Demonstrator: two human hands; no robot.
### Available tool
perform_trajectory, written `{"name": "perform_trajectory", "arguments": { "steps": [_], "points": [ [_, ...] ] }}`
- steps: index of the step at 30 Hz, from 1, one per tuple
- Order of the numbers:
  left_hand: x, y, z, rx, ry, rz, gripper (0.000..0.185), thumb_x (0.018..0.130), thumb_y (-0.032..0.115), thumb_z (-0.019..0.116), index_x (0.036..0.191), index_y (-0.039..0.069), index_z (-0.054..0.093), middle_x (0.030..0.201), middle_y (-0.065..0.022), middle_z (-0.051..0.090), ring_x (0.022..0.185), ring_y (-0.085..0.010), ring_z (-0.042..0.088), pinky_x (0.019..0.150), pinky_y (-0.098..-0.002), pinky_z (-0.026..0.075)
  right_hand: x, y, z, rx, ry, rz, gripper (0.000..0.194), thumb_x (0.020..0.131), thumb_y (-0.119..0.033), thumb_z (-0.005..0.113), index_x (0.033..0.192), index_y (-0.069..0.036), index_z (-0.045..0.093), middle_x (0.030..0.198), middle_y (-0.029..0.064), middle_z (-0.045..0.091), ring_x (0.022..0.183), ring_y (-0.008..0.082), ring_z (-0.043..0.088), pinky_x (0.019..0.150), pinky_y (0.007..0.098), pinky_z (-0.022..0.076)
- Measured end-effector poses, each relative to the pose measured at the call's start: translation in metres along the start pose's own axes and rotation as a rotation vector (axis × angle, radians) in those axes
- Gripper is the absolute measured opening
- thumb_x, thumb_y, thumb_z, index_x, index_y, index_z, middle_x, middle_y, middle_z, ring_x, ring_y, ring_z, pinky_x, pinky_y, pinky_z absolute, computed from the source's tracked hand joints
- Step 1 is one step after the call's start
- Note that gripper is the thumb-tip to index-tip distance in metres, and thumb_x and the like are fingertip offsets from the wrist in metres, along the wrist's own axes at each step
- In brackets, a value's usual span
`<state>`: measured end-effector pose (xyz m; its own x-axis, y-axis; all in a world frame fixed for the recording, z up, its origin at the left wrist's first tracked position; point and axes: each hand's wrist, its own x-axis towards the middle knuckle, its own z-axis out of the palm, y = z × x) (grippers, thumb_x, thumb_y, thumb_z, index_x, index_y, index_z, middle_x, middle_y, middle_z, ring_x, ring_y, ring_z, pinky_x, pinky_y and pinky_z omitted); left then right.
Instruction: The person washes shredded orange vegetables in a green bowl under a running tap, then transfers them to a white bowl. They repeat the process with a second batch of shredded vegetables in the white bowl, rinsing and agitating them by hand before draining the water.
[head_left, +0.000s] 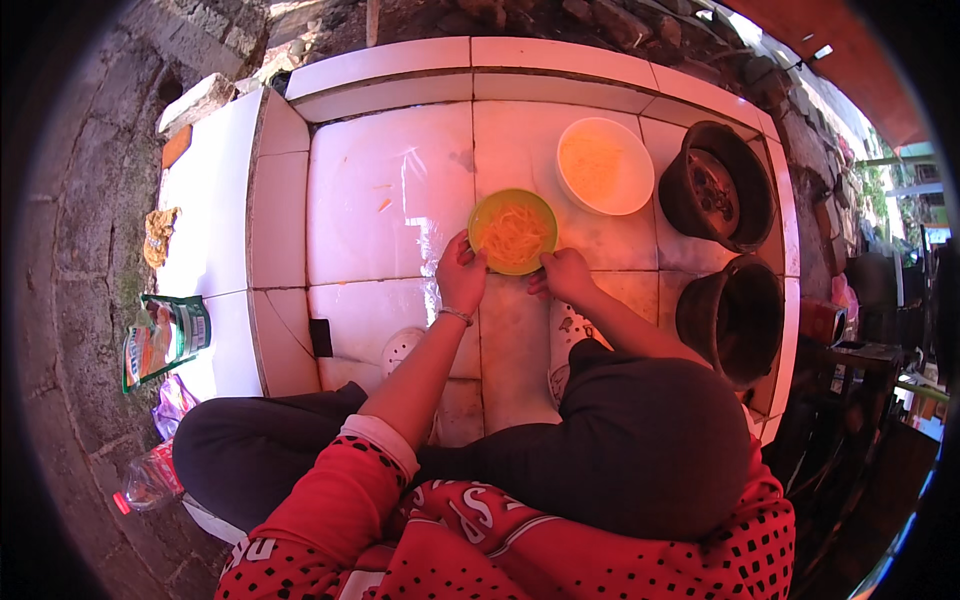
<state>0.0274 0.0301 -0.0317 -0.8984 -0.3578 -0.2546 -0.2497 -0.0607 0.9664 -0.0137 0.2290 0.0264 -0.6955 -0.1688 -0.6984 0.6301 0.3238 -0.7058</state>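
A small green bowl (550, 206) with pale orange shredded food (513, 234) in it is held in front of me, over the white tiled floor. My left hand (460, 273) grips its lower left rim, the thumb at the edge. At the lower right rim is my right hand (562, 273), thumb on the edge and fingers curled beneath. Just beyond, to the right, stands a larger white bowl (643, 180) with finer orange shreds or liquid in it; which of these cannot be told. A few orange scraps (385, 204) lie on the tiles to the left.
Two dark buckets or pots (675, 202), (694, 319) stand along the right wall. A low tiled ledge (279, 217) borders the left side, with a green food pouch (169, 337) on it. A plastic bottle (150, 476) lies at lower left. White clogs (403, 347) are near my legs.
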Motion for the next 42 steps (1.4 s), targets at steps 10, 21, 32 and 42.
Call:
{"name": "perform_trajectory", "arguments": {
  "steps": [10,21,32,42],
  "points": [
    [0.010,0.001,-0.009,-0.253,-0.049,-0.212,0.041,0.100,0.002,0.061,0.140,-0.003,0.056,0.128,-0.0150,0.068,0.106,-0.0214,0.070,0.080,-0.0336,0.063,-0.006,-0.005,-0.003,-0.080,0.030,-0.034,0.037,0.103,-0.018,0.048,0.095,0.016,0.062,0.086,0.0246,0.073,0.071,0.0306,0.077,0.058,0.0386,0.0623],
    [0.027,0.006,-0.031,-0.124,0.064,-0.251,0.028,0.100,0.009,0.062,0.126,0.001,0.065,0.108,-0.0120,0.074,0.085,-0.0191,0.074,0.064,-0.0301,0.061,-0.010,-0.007,-0.002,-0.123,0.080,-0.044,0.043,0.103,-0.022,0.051,0.086,0.013,0.069,0.079,0.0201,0.074,0.067,0.0260,0.076,0.061,0.0369,0.0622],
    [0.020,0.002,-0.020,-0.042,-0.042,-0.213,0.028,0.100,0.010,0.063,0.125,-0.003,0.065,0.107,-0.0112,0.071,0.090,-0.0193,0.071,0.071,-0.0342,0.066,-0.012,-0.009,-0.003,-0.195,0.101,-0.066,0.042,0.101,-0.023,0.054,0.082,0.012,0.069,0.077,0.0189,0.074,0.066,0.0247,0.076,0.060,0.0363,0.0610],
    [0.021,0.003,-0.022,-0.217,-0.014,-0.324,0.031,0.103,0.009,0.056,0.131,-0.002,0.063,0.120,-0.0133,0.069,0.104,-0.0243,0.071,0.079,-0.0378,0.065,-0.011,-0.009,-0.002,-0.196,0.098,-0.086,0.041,0.100,-0.023,0.056,0.081,0.012,0.068,0.075,0.0189,0.074,0.065,0.0238,0.076,0.060,0.0356,0.0603]
  ]
}}
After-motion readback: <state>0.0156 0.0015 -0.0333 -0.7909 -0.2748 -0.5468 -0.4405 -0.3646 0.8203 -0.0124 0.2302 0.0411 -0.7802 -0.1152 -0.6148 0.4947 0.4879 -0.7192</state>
